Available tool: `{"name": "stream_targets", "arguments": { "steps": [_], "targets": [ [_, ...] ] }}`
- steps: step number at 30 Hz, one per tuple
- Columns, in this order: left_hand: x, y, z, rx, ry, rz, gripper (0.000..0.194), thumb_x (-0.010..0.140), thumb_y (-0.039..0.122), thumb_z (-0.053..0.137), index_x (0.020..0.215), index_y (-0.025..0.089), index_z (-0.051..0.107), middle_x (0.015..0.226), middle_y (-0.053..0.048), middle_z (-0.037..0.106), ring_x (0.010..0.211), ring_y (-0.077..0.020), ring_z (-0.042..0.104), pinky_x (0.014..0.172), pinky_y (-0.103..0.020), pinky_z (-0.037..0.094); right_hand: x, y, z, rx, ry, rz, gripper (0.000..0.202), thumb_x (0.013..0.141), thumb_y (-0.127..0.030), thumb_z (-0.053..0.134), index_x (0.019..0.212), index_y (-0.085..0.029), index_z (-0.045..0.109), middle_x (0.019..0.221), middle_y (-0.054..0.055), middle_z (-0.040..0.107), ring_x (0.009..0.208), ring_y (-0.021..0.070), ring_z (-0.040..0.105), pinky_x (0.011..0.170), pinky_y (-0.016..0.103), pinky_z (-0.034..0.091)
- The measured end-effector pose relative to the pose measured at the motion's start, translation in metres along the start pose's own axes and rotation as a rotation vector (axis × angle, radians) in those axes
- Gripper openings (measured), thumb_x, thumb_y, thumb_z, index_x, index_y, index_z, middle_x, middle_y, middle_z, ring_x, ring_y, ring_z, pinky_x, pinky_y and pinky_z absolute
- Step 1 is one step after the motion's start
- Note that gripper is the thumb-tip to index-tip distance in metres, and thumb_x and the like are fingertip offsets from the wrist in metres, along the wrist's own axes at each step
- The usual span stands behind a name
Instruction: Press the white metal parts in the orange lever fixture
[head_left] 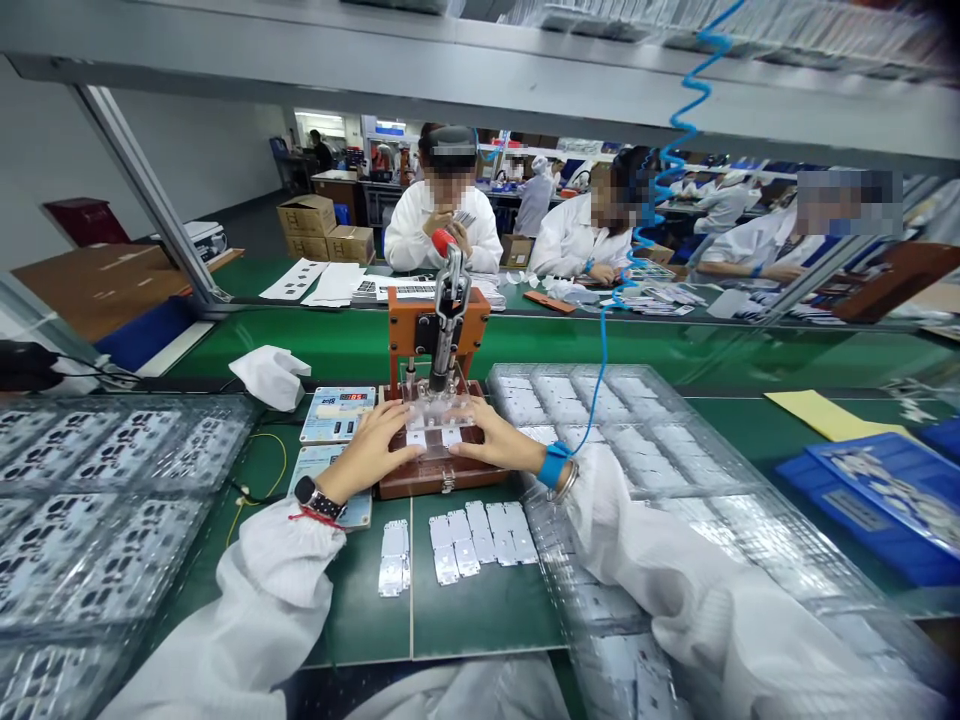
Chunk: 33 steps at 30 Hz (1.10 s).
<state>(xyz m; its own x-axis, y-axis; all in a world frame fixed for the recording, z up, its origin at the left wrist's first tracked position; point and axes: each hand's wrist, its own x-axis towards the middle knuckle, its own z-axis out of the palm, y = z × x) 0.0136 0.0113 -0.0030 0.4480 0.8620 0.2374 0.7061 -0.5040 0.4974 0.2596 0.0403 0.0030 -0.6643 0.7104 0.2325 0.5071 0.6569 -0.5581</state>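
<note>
In front of me stands an orange toggle press [437, 330] with a red-tipped lever, on a brown wooden base [450, 480]. Under its head lies a clear plastic plate [435, 412], with small white pieces [451, 437] showing at its front. My left hand [379, 440] grips the plate's left side, thumb in front and fingers behind. From the other side my right hand [487, 432] grips it the same way, wearing a blue wrist strap [555, 463]. Parts of the fingertips are hidden by the plate and press. Thin silvery-white flat parts [484, 535] lie in a row nearer to me.
Clear trays of flat parts stand at left [112, 480] and right [637, 440]. A blue-white control box [337, 412] with a red display sits left of the press. Blue bins [862, 500] are far right. A coiled blue cord [600, 370] hangs down. Co-workers sit opposite.
</note>
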Motion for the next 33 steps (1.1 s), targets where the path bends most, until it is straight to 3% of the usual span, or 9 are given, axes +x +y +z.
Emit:
{"name": "stream_targets", "arguments": {
  "steps": [4,10,14,17,23,27,30,33],
  "targets": [
    [0.001,0.002,-0.003,0.076,0.021,0.054,0.049,0.091,0.046,0.051,0.135,0.026,0.044,0.139,-0.008,0.048,0.132,-0.0272,0.035,0.107,-0.047,0.028,0.001,0.0,-0.001,-0.033,-0.073,0.06,0.047,0.083,-0.034,0.06,0.127,-0.021,0.051,0.143,0.011,0.039,0.139,0.0274,0.021,0.113,0.054,0.017],
    [0.006,0.001,-0.01,0.208,-0.007,0.205,0.048,0.091,0.049,0.049,0.129,0.019,0.052,0.129,-0.011,0.057,0.122,-0.0262,0.048,0.102,-0.043,0.033,-0.002,0.001,0.003,-0.074,-0.021,0.062,0.045,0.085,-0.043,0.058,0.125,-0.022,0.054,0.143,0.011,0.038,0.136,0.0262,0.029,0.111,0.051,0.024],
    [0.003,0.002,-0.004,0.17,0.023,0.166,0.043,0.094,0.047,0.045,0.129,0.023,0.052,0.136,-0.009,0.052,0.129,-0.025,0.042,0.106,-0.044,0.03,-0.006,-0.001,0.01,-0.131,0.005,0.054,0.045,0.09,-0.044,0.05,0.13,-0.023,0.049,0.145,0.01,0.038,0.138,0.0251,0.026,0.111,0.051,0.024],
    [-0.001,0.005,0.0,0.139,-0.016,0.095,0.041,0.096,0.042,0.042,0.132,0.023,0.049,0.144,-0.008,0.042,0.136,-0.0236,0.032,0.109,-0.044,0.026,-0.009,-0.006,0.013,-0.182,0.001,0.08,0.046,0.093,-0.043,0.044,0.135,-0.024,0.044,0.146,0.009,0.037,0.14,0.0244,0.022,0.111,0.052,0.022],
    [-0.004,0.009,0.002,0.105,-0.075,0.046,0.042,0.097,0.038,0.038,0.136,0.024,0.043,0.149,-0.007,0.034,0.139,-0.0221,0.025,0.112,-0.046,0.022,-0.01,-0.013,0.012,-0.23,-0.014,0.121,0.046,0.094,-0.045,0.039,0.135,-0.025,0.045,0.147,0.006,0.036,0.14,0.025,0.021,0.11,0.052,0.022],
    [-0.005,0.01,0.011,0.103,-0.081,0.001,0.043,0.097,0.032,0.032,0.138,0.02,0.039,0.151,-0.009,0.03,0.141,-0.0221,0.02,0.112,-0.048,0.02,-0.01,-0.019,0.018,-0.294,-0.007,0.113,0.044,0.096,-0.039,0.034,0.135,-0.023,0.045,0.147,0.006,0.036,0.14,0.0259,0.021,0.111,0.054,0.02],
    [-0.009,0.011,0.012,0.08,-0.063,0.003,0.044,0.097,0.03,0.032,0.14,0.02,0.037,0.151,-0.008,0.029,0.141,-0.0211,0.02,0.113,-0.047,0.02,-0.007,-0.021,0.009,-0.177,0.077,0.097,0.038,0.089,-0.034,0.048,0.125,-0.022,0.055,0.137,0.008,0.049,0.133,0.0303,0.035,0.107,0.057,0.026],
    [-0.016,0.01,0.003,0.024,0.033,0.049,0.042,0.096,0.033,0.035,0.136,0.02,0.042,0.148,-0.007,0.036,0.14,-0.0203,0.024,0.113,-0.043,0.021,0.008,-0.022,-0.029,-0.027,0.279,0.106,0.021,0.083,-0.03,0.054,0.097,-0.018,0.066,0.101,0.012,0.068,0.1,0.0291,0.061,0.092,0.051,0.044]
  ]
}}
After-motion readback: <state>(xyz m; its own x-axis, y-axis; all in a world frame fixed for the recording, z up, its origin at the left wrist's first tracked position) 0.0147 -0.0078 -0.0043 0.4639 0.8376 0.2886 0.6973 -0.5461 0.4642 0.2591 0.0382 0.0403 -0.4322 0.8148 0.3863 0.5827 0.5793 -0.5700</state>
